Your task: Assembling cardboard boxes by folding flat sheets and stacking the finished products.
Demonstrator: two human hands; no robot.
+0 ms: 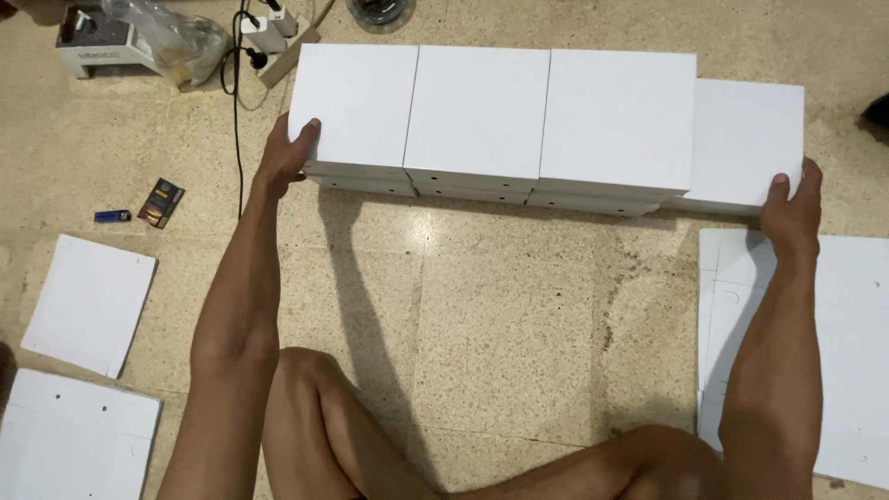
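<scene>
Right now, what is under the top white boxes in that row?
Under the row of white boxes, front edges of more flat white boxes show, stacked beneath. The left hand and right hand press the row's ends. How deep the stacks go, and anything inside, is covered.

Bright, even light from above washes the white boxes (546,125) almost featureless at upper centre. A soft shadow falls on the floor (500,315) beneath the left arm. Focus is sharp; the edges bend slightly.
</scene>
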